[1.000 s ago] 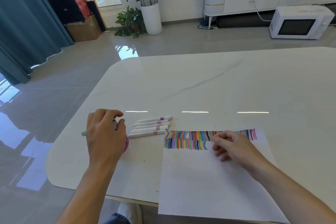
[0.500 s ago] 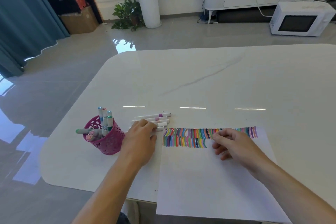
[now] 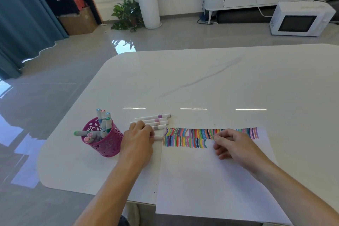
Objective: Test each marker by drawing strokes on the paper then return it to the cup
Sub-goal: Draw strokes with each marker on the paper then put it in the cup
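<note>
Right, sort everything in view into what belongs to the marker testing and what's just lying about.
Job in hand: paper; pink cup; markers in the cup; loose markers; left hand pinching the nearest marker; right hand resting on the paper.

Lying about, on the floor: microwave; potted plants; cardboard box.

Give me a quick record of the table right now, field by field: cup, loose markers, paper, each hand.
cup: pink, upright on the table, left of the paper, several markers inside
loose markers: white row lying between cup and paper
paper: white, colour strokes along far edge, near edge overhangs the table
left hand: fingers on the nearest marker of the row; grip unclear
right hand: rests on the paper, loosely curled, holding nothing visible
</note>
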Demonstrator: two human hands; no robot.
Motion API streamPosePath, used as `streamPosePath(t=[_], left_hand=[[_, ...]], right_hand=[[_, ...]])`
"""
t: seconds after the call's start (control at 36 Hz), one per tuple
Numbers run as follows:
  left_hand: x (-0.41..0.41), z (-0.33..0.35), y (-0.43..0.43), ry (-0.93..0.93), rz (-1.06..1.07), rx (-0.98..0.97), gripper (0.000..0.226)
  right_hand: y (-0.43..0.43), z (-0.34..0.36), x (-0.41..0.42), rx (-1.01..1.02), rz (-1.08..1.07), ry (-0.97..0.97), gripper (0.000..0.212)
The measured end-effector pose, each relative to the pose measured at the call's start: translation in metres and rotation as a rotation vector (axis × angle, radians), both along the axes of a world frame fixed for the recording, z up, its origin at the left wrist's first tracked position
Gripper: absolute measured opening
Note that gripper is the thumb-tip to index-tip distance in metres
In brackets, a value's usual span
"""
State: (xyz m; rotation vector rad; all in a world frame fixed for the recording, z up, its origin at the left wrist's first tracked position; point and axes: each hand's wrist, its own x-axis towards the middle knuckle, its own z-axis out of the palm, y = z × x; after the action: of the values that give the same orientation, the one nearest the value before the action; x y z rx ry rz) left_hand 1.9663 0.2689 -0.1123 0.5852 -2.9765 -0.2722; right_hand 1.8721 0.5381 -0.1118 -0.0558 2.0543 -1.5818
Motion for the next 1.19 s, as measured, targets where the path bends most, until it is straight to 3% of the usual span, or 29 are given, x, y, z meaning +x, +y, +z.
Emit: streamPosePath(t=[0.17, 0.31, 0.47, 0.58, 0.67, 0.81, 1.03, 1.19], left_hand=[[-0.003, 0.008, 0.005, 0.142, 0.046, 0.138, 0.007], [-0.009, 0.019, 0.018, 0.291, 0.041, 0.536, 0.004], [-0.013, 0.031, 0.036, 0.341, -0.026, 1.012, 0.028], [-0.018, 0.033, 0.051, 0.332, -0.072, 1.196, 0.045], [-0.022, 0.033, 0.065, 0.342, -0.112, 1.273, 0.043], [-0.026, 0.031, 0.084, 0.319, -0.139, 1.269, 0.029], [-0.028, 0.025, 0.093, 0.195, -0.182, 0.997, 0.008], [-0.022, 0.023, 0.094, 0.018, -0.459, 0.508, 0.022]], right_hand=[[0.0, 0.0, 0.0, -0.001, 0.001, 0.005, 0.011], [-0.001, 0.0, 0.001, 0.005, -0.006, 0.015, 0.011], [-0.004, 0.003, 0.003, -0.011, 0.009, 0.018, 0.013], [-0.006, 0.008, 0.007, -0.05, 0.062, 0.052, 0.012], [-0.008, 0.012, 0.01, -0.068, 0.125, 0.118, 0.013], [-0.008, 0.016, 0.013, -0.093, 0.222, 0.153, 0.018], [0.003, 0.012, 0.008, 0.046, 0.289, 0.251, 0.02], [0.014, 0.008, 0.009, 0.27, 0.38, 0.488, 0.022]])
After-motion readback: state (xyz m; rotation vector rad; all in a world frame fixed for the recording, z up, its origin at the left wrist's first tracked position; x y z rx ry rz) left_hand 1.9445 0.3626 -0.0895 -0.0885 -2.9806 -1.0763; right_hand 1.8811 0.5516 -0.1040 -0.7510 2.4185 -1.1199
